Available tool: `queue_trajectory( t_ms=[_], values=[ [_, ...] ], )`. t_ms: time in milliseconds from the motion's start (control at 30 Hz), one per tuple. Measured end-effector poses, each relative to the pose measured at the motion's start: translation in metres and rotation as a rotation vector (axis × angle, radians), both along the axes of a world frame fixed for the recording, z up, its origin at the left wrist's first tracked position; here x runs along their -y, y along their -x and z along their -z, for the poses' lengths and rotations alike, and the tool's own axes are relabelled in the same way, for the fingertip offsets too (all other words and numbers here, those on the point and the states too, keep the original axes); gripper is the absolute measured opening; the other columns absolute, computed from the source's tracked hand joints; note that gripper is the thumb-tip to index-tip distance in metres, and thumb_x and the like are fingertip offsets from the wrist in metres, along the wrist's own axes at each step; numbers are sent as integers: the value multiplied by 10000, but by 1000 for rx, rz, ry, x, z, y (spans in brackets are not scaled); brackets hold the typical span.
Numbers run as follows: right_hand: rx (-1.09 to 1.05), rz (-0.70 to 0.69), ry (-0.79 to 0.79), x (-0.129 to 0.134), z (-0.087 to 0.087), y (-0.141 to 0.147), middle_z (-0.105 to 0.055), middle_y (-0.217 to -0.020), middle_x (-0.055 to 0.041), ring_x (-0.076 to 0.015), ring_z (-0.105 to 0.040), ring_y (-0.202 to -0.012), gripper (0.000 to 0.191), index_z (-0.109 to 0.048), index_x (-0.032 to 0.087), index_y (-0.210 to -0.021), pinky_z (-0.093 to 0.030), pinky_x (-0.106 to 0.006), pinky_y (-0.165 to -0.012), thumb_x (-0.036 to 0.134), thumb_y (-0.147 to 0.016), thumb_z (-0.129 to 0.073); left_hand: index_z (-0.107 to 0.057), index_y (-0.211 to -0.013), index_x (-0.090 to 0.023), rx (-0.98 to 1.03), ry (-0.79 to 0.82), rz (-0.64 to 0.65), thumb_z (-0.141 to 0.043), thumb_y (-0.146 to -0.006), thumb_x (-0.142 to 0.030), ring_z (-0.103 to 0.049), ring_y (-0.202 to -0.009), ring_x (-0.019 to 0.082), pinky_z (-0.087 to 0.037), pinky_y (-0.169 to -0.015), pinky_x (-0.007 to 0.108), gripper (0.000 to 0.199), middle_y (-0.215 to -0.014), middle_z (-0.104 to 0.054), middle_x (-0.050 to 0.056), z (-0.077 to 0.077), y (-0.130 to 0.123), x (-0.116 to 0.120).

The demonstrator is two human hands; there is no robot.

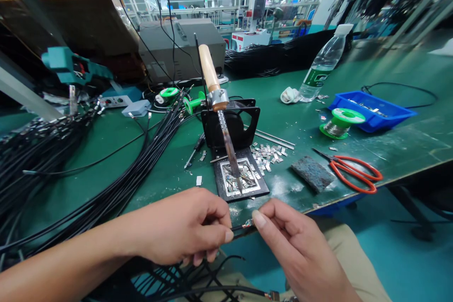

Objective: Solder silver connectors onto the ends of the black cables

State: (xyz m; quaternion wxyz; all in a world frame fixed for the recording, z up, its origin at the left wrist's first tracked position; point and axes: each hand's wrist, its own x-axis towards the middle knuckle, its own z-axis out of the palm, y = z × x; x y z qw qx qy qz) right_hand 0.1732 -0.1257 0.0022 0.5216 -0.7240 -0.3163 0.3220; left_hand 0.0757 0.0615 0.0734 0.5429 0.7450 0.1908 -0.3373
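Observation:
My left hand (198,229) is closed round a black cable (239,227) near its stripped end. At that end, my right hand (293,245) pinches a small metal connector (249,222) between thumb and forefinger. Just beyond both hands, a soldering iron (226,137) with a wooden handle leans tip down in a black stand (260,188). Its tip is over a square tray of small metal pieces (244,177). More cables (198,281) hang below my hands, near the lap.
Loose metal pieces (271,153), a dark sponge (312,173), red-handled scissors (356,170), a solder spool (341,123), a blue tray (371,108) and a water bottle (320,68) are to the right. Black cable bundles (130,174) cover the left. A screwdriver (194,151) lies beside the stand.

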Motion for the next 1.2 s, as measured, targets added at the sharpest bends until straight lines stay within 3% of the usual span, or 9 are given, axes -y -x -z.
queue_trajectory(
  t_ms=[433, 633, 1200],
  values=[
    [1, 27, -56, 0, 3, 1, -383, -630, 21, -77, -341, -581, 475, -533, 152, -731, -340, -167, -520, 560, -971, -501, -529, -772, -156, 37, -17, -23, -546, -923, -318, -496, -544, 50, -375, -489, 115, 223, -689, -599, -18, -2, 0, 1],
    [-41, 20, 9, -2, -1, 0, -347, -617, 25, -79, -312, -572, 531, -496, 157, -698, -313, -171, -495, 636, -926, -497, -533, -787, -153, -2, 45, -55, -555, -934, -360, -482, -542, 45, -361, -479, 112, 255, -703, -603, -16, -1, -1, -1],
    [-64, 58, -23, -6, -1, 1, -341, -578, 33, -66, -307, -533, 553, -506, 150, -676, -313, -152, -457, 651, -909, -526, -563, -784, -150, -20, 35, -67, -550, -917, -263, -495, -574, 51, -395, -527, 121, 175, -729, -615, -13, -4, -2, 2]
  ],
)
